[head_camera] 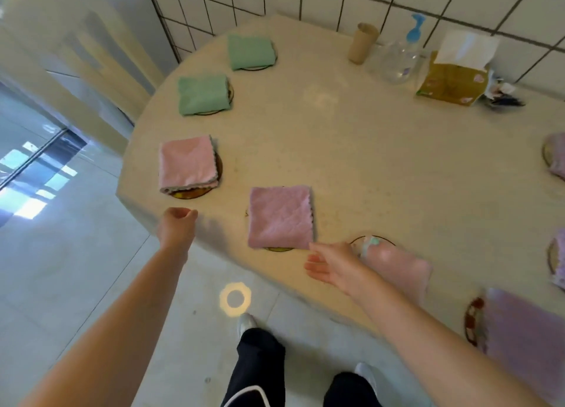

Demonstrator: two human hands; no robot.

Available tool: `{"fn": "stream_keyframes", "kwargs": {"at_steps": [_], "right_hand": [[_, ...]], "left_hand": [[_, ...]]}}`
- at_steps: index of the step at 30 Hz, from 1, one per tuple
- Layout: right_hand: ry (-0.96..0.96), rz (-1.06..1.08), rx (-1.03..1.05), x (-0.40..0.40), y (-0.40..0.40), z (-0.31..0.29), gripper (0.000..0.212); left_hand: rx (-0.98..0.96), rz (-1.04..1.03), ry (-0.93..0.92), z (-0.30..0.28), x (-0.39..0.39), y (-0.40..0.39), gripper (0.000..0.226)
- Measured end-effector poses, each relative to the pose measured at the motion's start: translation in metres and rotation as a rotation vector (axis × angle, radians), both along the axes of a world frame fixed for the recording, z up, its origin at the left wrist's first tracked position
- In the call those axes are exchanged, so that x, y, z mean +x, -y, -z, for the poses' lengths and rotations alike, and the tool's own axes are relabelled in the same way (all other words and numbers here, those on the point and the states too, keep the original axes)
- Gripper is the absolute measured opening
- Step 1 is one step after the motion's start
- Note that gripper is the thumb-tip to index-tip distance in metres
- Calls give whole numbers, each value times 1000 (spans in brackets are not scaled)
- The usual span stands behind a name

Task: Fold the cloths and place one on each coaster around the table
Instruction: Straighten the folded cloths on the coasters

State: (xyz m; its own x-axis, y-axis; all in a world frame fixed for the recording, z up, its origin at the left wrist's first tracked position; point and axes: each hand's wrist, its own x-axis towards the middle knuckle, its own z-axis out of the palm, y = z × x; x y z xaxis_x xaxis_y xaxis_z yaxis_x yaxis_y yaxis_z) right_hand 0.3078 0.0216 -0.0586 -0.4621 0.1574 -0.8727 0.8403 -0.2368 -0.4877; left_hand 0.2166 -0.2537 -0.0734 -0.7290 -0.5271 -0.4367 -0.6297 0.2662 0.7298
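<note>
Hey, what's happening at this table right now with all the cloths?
A person is setting folded cloths on coasters around a round table. Two green cloths and two pink cloths already lie on theirs. The right hand, open, hovers beside another pink cloth by a coaster. The left hand holds nothing, loosely curled at the table's edge.

Round table bears cloth-topped coasters, tissue box.

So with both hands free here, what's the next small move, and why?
Probably straighten the rumpled pink cloth beside the right hand: it droops over the table edge, half off its coaster, while the others lie square. Both hands hold nothing.
</note>
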Motion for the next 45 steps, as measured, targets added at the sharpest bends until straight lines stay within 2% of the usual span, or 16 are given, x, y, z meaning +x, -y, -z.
{"fn": "stream_keyframes", "kwargs": {"at_steps": [3,7,12,16,20,26,29,30,33,39,43,45], "right_hand": [[119,231,-204,-13,38,9,15],[117,450,-304,-25,62,17,22],[120,546,-282,-28,70,19,15],[110,600,-314,-34,72,15,15],[116,678,-334,-36,74,13,17],[23,602,-291,-44,69,15,17],[19,600,-298,-48,70,16,20],[34,601,-298,-49,70,16,21],[40,578,-273,-53,67,14,19],[-116,330,-210,-64,50,8,16],[-185,208,-271,-71,36,-1,23],[-164,183,-281,-73,29,3,23]], "left_hand": [[-69,9,7,1,-46,45,30],[-64,55,53,3,-89,75,43],[-2,142,90,8,-115,84,33],[75,128,84,15,-128,87,21],[214,68,108,16,-134,82,20],[343,-13,107,10,-144,80,23],[558,-59,158,15,-153,86,57],[587,-74,160,13,-153,86,58],[620,-102,167,20,-149,85,49],[901,-212,28,20,-115,62,20],[1090,-293,-113,25,-97,37,27],[1128,-350,-130,30,-90,24,22]]}}
